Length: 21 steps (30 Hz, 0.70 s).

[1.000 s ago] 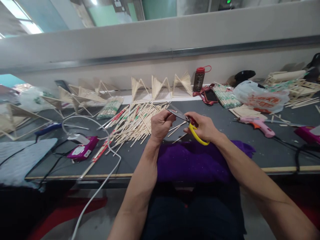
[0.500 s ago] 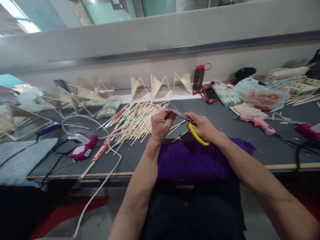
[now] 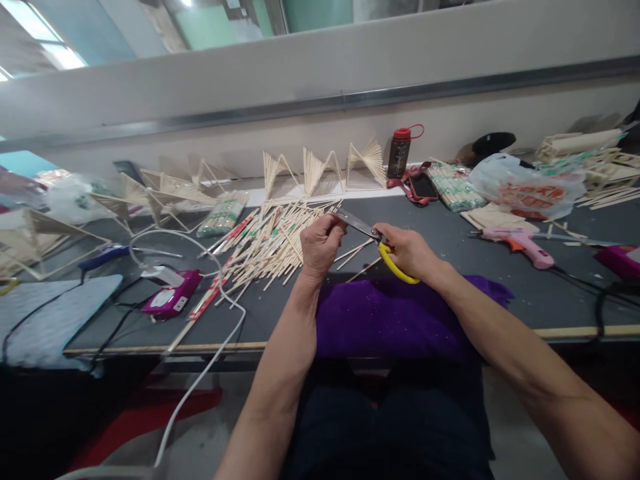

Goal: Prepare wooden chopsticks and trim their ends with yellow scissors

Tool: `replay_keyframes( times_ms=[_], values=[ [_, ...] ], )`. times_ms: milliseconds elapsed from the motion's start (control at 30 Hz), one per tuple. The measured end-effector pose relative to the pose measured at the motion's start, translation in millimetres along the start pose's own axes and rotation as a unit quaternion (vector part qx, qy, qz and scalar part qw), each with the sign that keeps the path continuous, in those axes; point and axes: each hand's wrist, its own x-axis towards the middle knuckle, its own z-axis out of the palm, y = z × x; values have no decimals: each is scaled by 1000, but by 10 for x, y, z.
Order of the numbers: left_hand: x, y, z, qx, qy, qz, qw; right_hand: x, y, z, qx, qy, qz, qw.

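Observation:
My right hand (image 3: 407, 250) is closed on the yellow handles of a pair of scissors (image 3: 399, 265), whose blades point left toward my other hand. My left hand (image 3: 321, 243) is closed in a pinch at the blade tips; what lies between its fingers, if anything, is hidden. Behind and left of it spreads a pile of thin wooden sticks (image 3: 273, 250). A purple cloth (image 3: 385, 320) lies below both hands along the table's front edge.
Stick models (image 3: 323, 170) stand at the back near a red-capped bottle (image 3: 400, 153). A pink glue gun (image 3: 520, 245) lies right, beyond it a plastic bag (image 3: 530, 190). At left, a white cable (image 3: 237, 327) runs over the edge from a purple power box (image 3: 173, 297).
Both hands and the scissors hold nearly the same pose. The blades look slightly lower and flatter, and the view has shifted a little to the left.

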Motion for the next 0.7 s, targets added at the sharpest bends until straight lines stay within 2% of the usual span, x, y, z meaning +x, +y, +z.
replay_keyframes(
  times_ms=[133,300,467,700],
  values=[
    [-20,-6,40,5,-3,9,1000,-4,-38,-18,-6,4,22,1000],
    [-63,1,109,-2,-36,7,999,-17,-72,-37,35,3,24,999],
    [-81,16,124,-3,-29,-1,1000,-27,-52,-18,59,-5,17,998],
    [-77,-9,122,5,-26,-16,1000,-17,-12,26,23,-6,15,1000]
  ],
)
